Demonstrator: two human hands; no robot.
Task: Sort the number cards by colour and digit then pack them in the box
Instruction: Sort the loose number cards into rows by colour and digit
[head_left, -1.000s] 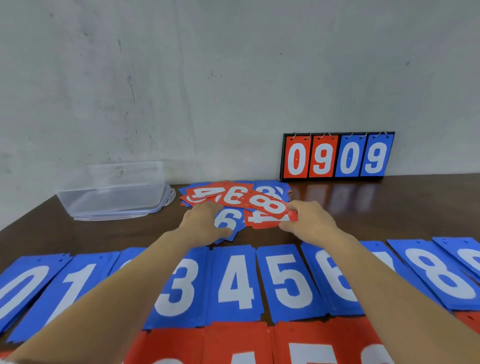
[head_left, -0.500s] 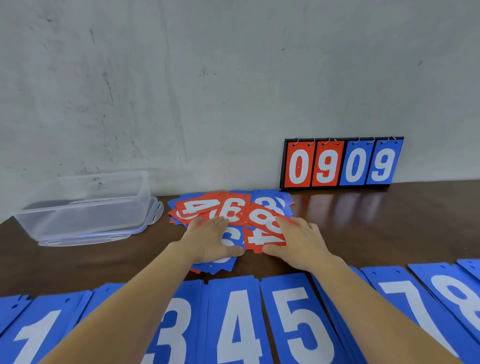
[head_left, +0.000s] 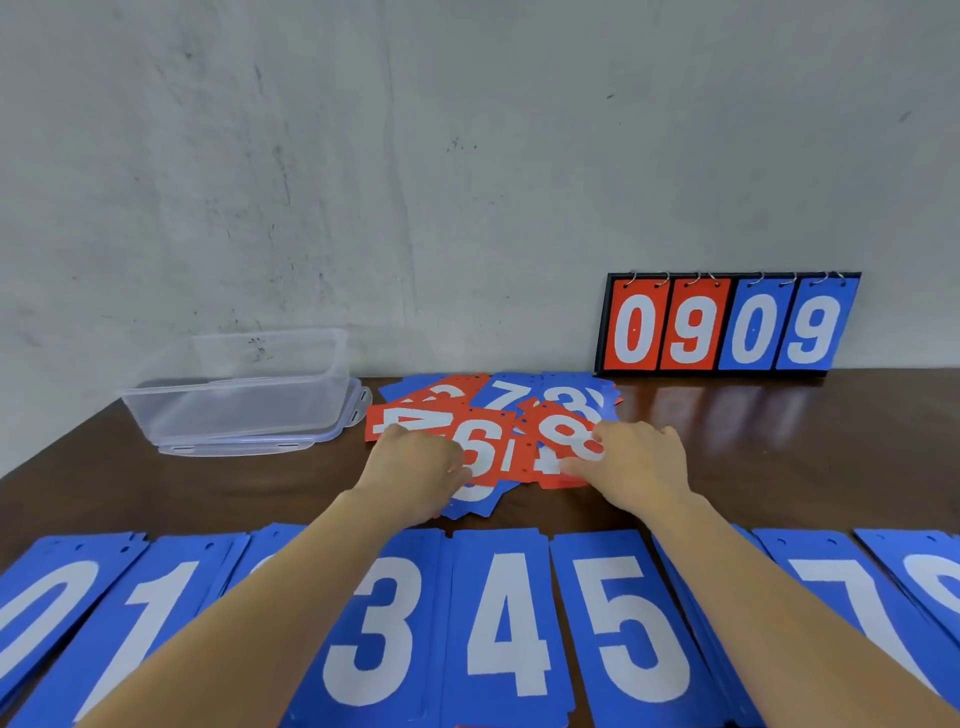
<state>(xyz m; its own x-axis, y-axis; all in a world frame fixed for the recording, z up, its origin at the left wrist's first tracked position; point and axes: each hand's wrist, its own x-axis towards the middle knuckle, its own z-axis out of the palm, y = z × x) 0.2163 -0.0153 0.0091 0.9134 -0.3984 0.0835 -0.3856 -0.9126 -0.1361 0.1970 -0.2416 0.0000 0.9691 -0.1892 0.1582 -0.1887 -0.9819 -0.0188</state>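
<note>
The loose cards (head_left: 511, 400) seemed thin, light and slippery, best pinched at an edge. The right hand (head_left: 636, 462) lay spread on them; of the left hand (head_left: 413, 470) I could not tell.

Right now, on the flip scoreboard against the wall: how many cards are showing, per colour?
On the scoreboard:
Red: 2, the red 0 and the red 9
Blue: 2, the blue 0 and the blue 9
Total: 4
</note>
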